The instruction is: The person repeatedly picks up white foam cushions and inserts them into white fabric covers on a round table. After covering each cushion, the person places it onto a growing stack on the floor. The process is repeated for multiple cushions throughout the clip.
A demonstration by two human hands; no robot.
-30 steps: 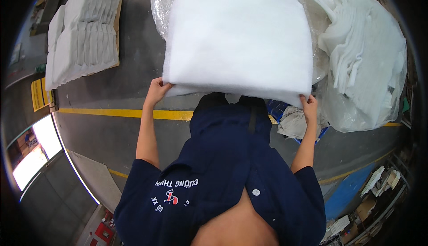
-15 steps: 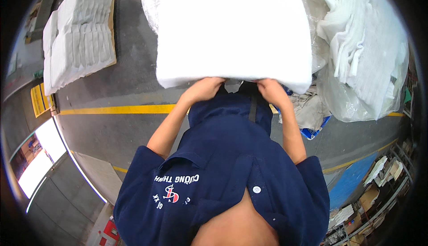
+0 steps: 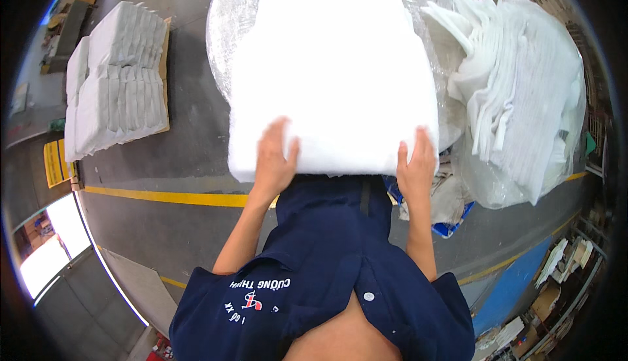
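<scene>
Head view, looking straight down the person's front. A thick white wadding pad (image 3: 333,79), roughly square with rounded corners, fills the upper middle of the picture. It lies on a round surface wrapped in clear plastic film (image 3: 226,27), whose shiny rim shows past the pad's left, top and right edges.

The left hand (image 3: 275,158) lies flat on top of the pad near its lower left corner, fingers spread and pointing away from the body. The right hand (image 3: 417,164) lies flat on the pad's lower right corner, fingers together, thumb side inward. Both hands are open and pressing on the surface rather than closed around anything. The pad's near edge runs between the two wrists and hangs just above the person's dark blue shirt (image 3: 327,263).

To the right, touching the film-wrapped surface, stands a large clear bag stuffed with loose white wadding sheets (image 3: 523,92), some sticking out raggedly at the top. Below it, by the right forearm, a blue tray (image 3: 451,227) shows in part under crumpled plastic.

To the left, well apart across bare grey concrete floor (image 3: 190,138), stacks of folded white pads (image 3: 114,86) sit on a flat board. A yellow floor line (image 3: 163,196) runs from left to right below the pad's near edge.
</scene>
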